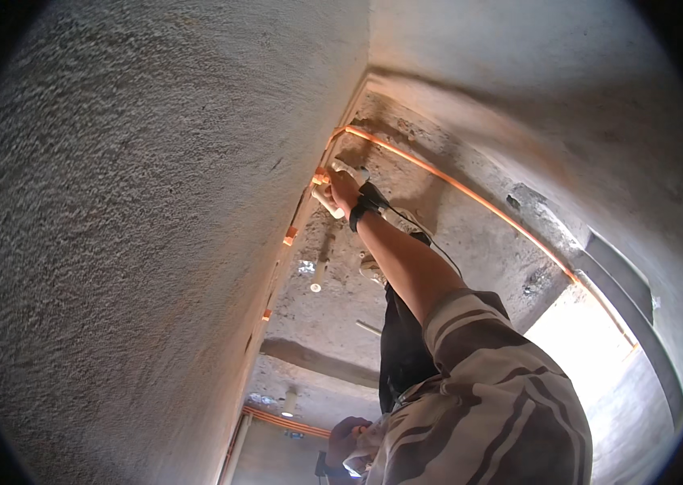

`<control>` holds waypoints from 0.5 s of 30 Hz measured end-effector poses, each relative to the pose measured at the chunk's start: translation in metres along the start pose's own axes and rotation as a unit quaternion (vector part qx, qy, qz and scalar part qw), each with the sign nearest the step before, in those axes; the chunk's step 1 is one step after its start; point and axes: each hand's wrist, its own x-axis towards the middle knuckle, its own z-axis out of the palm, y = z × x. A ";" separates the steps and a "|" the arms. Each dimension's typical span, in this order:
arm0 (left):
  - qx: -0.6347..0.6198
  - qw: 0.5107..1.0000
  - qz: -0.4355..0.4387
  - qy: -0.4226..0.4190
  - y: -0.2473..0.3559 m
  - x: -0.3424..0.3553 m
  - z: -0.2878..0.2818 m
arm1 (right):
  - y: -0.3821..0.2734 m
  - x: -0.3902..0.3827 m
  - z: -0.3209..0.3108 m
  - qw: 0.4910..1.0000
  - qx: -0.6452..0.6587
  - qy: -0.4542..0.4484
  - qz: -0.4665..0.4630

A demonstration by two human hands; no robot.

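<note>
My right hand [344, 191] reaches out to the foot of the rough left wall. A black band and a thin black cable are on its wrist. The fingers are bent and closed beside a small orange piece [321, 176], at the wall's lower edge. Whatever they grip is too small and partly hidden to name. Pale, curved pieces [327, 203] show on both sides of the hand. An orange pipe [438, 171] starts near the corner just beyond it. My left hand does not show clearly anywhere.
More orange pieces [290, 236] line the wall's foot. Short pale pipe stubs [317, 277] stand up from the rough floor [333, 323]. Several orange pipes [293, 422] run at the bottom, near a dark purple shape [345, 440] I cannot make out. Bright light falls at the right.
</note>
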 end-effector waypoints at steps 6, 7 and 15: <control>0.021 0.999 -0.004 -0.034 0.002 0.016 -0.006 | 0.035 0.082 -0.050 0.889 -0.240 0.039 -0.388; 0.028 0.999 -0.004 -0.036 0.003 0.017 -0.005 | 0.032 0.088 -0.058 0.905 -0.215 0.013 -0.366; 0.013 0.999 0.005 0.050 -0.023 -0.017 -0.022 | 0.022 -0.025 0.042 0.989 -0.061 -0.026 -0.134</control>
